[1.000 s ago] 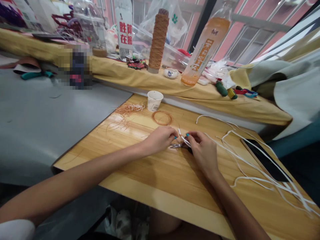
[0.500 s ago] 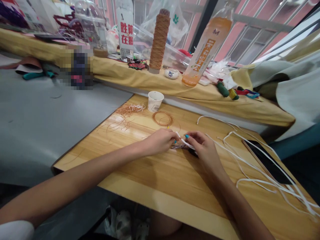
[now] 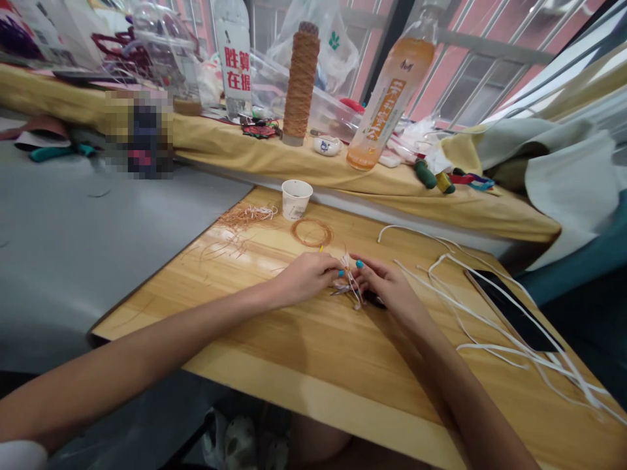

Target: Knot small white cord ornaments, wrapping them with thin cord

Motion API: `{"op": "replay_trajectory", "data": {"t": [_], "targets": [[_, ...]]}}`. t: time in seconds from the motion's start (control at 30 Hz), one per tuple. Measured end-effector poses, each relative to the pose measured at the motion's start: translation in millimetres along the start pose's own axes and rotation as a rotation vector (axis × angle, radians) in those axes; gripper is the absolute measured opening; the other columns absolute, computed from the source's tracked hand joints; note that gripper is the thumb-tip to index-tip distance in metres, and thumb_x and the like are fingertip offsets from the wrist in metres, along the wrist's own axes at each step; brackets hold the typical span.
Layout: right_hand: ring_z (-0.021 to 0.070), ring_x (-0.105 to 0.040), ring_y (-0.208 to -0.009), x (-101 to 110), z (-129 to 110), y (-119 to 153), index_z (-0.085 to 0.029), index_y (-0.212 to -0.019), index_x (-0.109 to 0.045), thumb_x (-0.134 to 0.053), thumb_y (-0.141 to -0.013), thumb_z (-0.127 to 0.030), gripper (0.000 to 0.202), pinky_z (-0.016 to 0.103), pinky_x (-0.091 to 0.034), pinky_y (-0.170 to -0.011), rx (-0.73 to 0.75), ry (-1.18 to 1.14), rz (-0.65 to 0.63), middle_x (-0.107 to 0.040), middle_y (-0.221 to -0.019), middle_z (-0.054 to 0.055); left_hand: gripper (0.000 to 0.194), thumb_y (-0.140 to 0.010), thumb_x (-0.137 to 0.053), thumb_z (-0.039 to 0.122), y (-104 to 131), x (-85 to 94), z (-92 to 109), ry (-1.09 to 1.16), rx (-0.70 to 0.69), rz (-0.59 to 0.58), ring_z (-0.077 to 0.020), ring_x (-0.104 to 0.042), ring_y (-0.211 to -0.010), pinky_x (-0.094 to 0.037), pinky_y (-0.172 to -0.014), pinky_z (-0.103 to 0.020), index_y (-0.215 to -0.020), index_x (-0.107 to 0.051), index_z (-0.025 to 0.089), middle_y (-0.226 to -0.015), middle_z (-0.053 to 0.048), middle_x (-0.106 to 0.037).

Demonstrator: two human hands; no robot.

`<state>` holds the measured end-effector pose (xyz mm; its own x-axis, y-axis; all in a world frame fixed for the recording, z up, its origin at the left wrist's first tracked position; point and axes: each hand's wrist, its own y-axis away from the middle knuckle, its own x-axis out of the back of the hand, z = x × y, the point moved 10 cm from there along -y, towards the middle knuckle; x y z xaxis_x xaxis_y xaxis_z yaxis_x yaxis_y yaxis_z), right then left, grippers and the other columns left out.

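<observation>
Between my hands, over the table, is a small bundle of white cords, upright, with orange-brown wire near its upper part. My left hand pinches the bundle from the left between thumb and fingers. From the right, my right hand curls its fingers round the same bundle, thumb and forefinger near its top; the exact contact is partly hidden. Below my right fingers lies a black-handled tool, mostly covered. Just beyond my hands rests a coil of copper-coloured wire.
A paper cup and a pile of wire and cord bits stand at the back. Long white cords cross a phone on the right. The ledge carries a thread spool and an orange drink bottle.
The white cord between my fingers has turned; the bundle now stands upright with its wire showing. My right fingers have shifted around it. The view has swung slightly right.
</observation>
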<state>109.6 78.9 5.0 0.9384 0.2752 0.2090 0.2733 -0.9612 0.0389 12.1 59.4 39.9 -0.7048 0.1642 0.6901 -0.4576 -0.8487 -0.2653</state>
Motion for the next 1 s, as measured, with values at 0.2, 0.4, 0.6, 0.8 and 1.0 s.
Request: {"op": "replay_trajectory", "data": {"t": [0.2,0.4,0.6,0.8,1.0], "targets": [[0.0122,-0.054,-0.060,-15,-16,8,-0.017,-0.081,-0.064,-0.050,-0.071,-0.032,0.023,0.025,-0.043,-0.057,0.104,0.255,-0.114,-0.062,-0.067,0.001,0.025,-0.079,-0.040,0.016,-1,0.1,-9,0.018,0.070,0.014,-0.0127,-0.057,-0.071,-0.041,-0.064,-0.021,-0.088,-0.063,0.015,-0.080,-0.004,-0.066],[0.0138,-0.053,-0.066,-17,-36,13,-0.017,-0.074,-0.060,-0.041,-0.078,-0.021,0.019,0.026,-0.041,-0.063,0.360,0.712,-0.009,-0.060,-0.072,0.003,0.026,-0.082,-0.036,0.016,2,1.8,0,-0.259,-0.090,0.061,-0.0135,-0.056,-0.074,-0.042,-0.066,-0.022,-0.095,-0.059,0.013,-0.080,-0.006,-0.062],[0.0153,-0.052,-0.070,-28,-39,20,-0.017,-0.081,-0.058,-0.040,-0.080,-0.019,0.018,0.029,-0.040,-0.067,0.479,0.879,-0.055,-0.057,-0.077,0.006,0.023,-0.084,-0.037,0.018,10,-5.9,15,-0.666,-0.305,0.002,-0.0181,-0.052,-0.081,-0.042,-0.069,-0.028,-0.097,-0.055,0.012,-0.081,-0.008,-0.057],[0.0141,-0.051,-0.074,-16,-43,20,-0.020,-0.074,-0.059,-0.048,-0.077,-0.023,0.012,0.026,-0.039,-0.069,0.395,0.434,0.001,-0.056,-0.078,0.003,0.024,-0.085,-0.034,0.019,12,-5.0,26,-0.775,-0.440,0.012,-0.0165,-0.050,-0.076,-0.040,-0.065,-0.026,-0.085,-0.057,0.012,-0.075,-0.006,-0.055],[0.0061,-0.041,-0.050,-18,1,12,-0.018,-0.069,-0.062,-0.064,-0.063,-0.027,0.011,0.019,-0.036,-0.047,-0.028,-0.522,0.043,-0.051,-0.063,-0.003,0.029,-0.086,-0.031,0.018,15,0.3,36,-0.620,-0.471,0.098,-0.0138,-0.049,-0.067,-0.038,-0.061,-0.025,-0.081,-0.059,0.012,-0.068,-0.004,-0.055]]}}
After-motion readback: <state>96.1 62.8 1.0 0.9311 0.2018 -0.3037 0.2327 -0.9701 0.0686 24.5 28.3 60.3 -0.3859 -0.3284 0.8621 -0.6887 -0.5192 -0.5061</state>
